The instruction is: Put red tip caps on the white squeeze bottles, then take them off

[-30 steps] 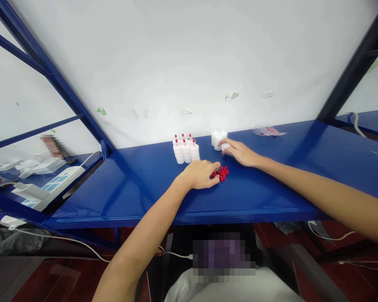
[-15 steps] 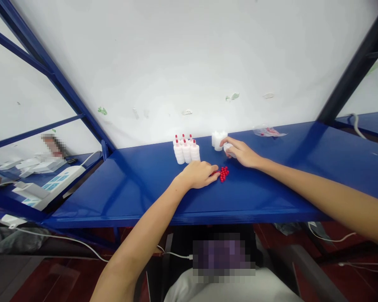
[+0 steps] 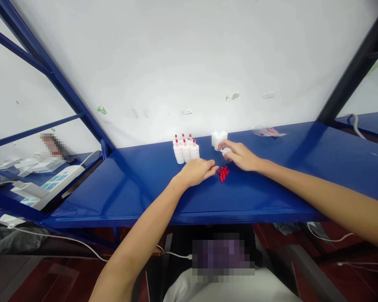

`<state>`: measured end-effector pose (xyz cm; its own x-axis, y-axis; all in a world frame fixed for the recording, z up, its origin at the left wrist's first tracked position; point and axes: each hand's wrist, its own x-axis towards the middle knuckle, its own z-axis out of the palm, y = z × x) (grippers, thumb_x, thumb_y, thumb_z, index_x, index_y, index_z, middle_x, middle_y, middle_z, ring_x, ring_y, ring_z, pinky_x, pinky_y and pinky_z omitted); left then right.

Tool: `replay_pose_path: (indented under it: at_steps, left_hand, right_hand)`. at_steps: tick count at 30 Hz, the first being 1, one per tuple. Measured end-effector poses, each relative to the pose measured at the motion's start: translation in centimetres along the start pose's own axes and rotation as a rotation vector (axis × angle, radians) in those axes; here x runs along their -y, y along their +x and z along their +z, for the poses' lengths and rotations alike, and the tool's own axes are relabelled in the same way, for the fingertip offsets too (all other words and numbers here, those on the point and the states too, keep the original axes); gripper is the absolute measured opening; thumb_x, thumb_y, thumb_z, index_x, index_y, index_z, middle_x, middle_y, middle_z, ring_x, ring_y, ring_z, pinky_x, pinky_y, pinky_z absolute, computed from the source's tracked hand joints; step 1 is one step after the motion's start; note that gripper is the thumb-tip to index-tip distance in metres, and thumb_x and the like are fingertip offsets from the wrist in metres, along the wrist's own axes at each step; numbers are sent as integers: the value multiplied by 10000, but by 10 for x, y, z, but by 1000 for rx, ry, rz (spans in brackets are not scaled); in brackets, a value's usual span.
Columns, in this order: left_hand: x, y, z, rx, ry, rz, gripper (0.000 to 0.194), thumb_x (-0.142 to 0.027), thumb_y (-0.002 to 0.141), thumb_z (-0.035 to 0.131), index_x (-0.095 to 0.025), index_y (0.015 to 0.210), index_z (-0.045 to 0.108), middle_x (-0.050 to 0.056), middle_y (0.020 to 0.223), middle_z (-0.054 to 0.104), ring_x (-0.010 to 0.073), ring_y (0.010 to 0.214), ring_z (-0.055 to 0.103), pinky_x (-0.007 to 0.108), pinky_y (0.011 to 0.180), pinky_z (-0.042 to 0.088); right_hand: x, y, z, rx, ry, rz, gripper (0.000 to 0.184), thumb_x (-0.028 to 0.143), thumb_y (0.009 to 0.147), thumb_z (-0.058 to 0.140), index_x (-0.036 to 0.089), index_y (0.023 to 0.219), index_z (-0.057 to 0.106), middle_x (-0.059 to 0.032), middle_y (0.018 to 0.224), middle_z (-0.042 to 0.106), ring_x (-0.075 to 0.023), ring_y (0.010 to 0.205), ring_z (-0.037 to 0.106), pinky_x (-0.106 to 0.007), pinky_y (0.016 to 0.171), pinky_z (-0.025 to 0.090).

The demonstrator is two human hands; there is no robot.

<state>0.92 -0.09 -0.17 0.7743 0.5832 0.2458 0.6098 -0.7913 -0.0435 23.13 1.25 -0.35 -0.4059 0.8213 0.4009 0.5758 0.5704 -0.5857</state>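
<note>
On blue table (image 3: pixel 126 184), red pieces (image 3: pixel 223 173), white wall (image 3: pixel 189 63)

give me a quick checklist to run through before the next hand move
1. Right hand has hold of a white bottle: ok
2. Held bottle fully in view: not ok, fingers cover part of it
3. Left hand has a cap between its fingers: cannot tell
4. Loose red caps gathered in one pile beside the left fingertips: ok
5. Red-tipped bottles standing upright: ok
6. Plastic bag away from both hands: ok
</note>
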Motion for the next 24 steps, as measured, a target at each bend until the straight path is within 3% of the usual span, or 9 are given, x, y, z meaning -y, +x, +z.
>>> replay_pose_path:
  at_steps: [2, 5, 10, 16, 24]
  left_hand:
    - [0, 0, 0, -148, -15, -4, 350, -370, 1021, 365, -173, 807, 559, 19, 710, 654, 138, 605, 585, 251, 538, 307]
    - [-2, 1, 1, -343, -16, 20, 333, -334, 1007, 390, -170, 761, 546, 1, 659, 626, 106, 540, 527, 246, 520, 282]
    - [-5, 2, 2, -550, 15, 103, 314, -293, 985, 424, -174, 719, 539, -22, 577, 569, 78, 464, 452, 240, 490, 281]
    - [-7, 4, 2, -638, 52, 177, 288, -241, 973, 431, -180, 710, 532, -37, 550, 547, 72, 458, 448, 226, 487, 321]
    - [-8, 5, 5, -637, 82, 205, 275, -221, 958, 427, -171, 711, 540, -26, 575, 593, 74, 470, 485, 219, 481, 321]
  right_hand:
    - [7, -2, 1, 37, -51, -77, 277, 251, 809, 435, 196, 1034, 587, 3, 733, 617, -177, 652, 534, -290, 663, 355]
    - [16, -5, 2, 93, -45, -177, 182, 256, 815, 421, 191, 868, 583, -6, 732, 589, -170, 664, 514, -288, 661, 333]
    - [23, -7, 4, 116, 47, -253, 237, 347, 880, 384, 189, 803, 542, 5, 682, 528, -158, 628, 466, -286, 640, 316]
    - [28, -8, 4, 91, 106, -231, 443, 496, 963, 316, 193, 678, 468, 20, 609, 440, -132, 573, 387, -276, 589, 280]
    - [30, -8, 4, 136, 81, -228, 507, 533, 974, 324, 172, 700, 552, -3, 640, 545, -134, 588, 458, -272, 603, 304]
